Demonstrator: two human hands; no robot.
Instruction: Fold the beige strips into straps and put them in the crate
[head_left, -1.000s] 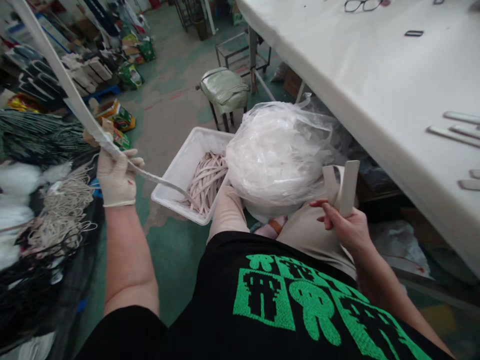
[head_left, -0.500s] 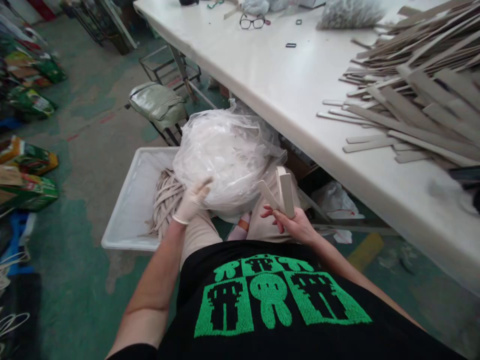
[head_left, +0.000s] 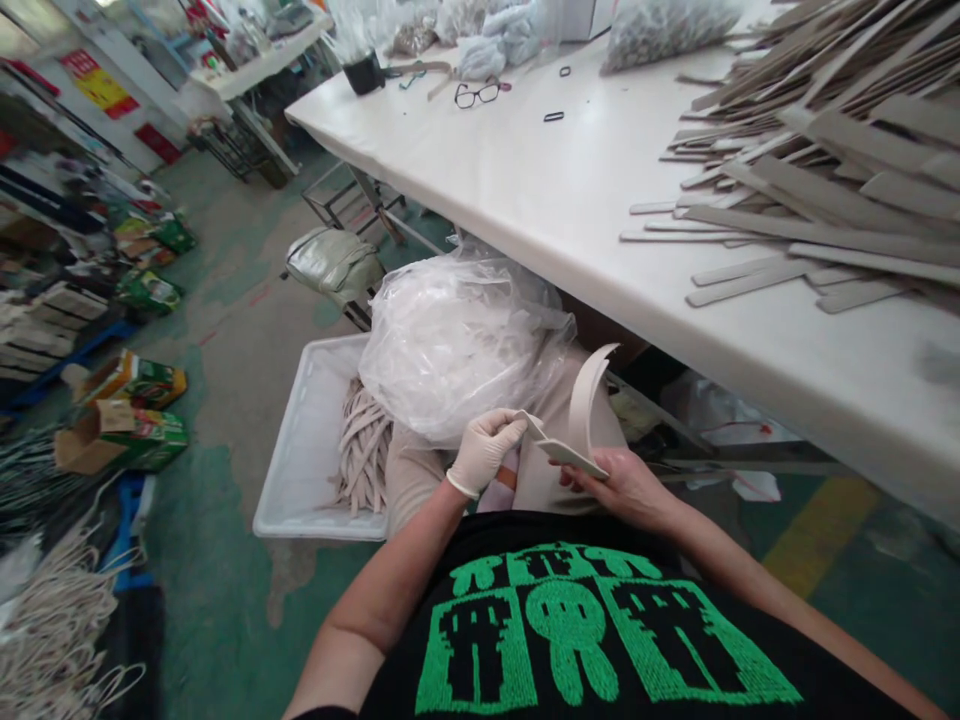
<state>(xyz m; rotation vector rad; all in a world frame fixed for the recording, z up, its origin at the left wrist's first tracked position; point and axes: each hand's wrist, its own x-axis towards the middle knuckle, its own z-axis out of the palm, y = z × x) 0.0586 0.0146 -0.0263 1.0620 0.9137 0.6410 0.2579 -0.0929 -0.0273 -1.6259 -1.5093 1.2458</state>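
We have the long white bench (head_left: 517, 190) running along our right, and at its far right a loose pile of flat strips (head_left: 847, 200), some ends jutting toward us, which probably makes them easy to pick up from where we sit. Between the bench edge and our legs bulges a clear plastic bag (head_left: 457, 345), just beside the white bin (head_left: 292, 490); the bin's high walls seem meant to contain its tangle of narrow strips (head_left: 364, 455). Our gloved left hand (head_left: 486, 455) pinches one pale end between thumb and finger, while our bare right hand (head_left: 630, 485) is closed round the held strip (head_left: 590, 400), which curls up above the knuckles, over our lap. We judge that holding both ends keeps it from springing open; whether it is one folded piece or several, we cannot tell. Far across the bench lie glasses (head_left: 477, 95) and two small dark loops (head_left: 553, 117), well apart from our hands.
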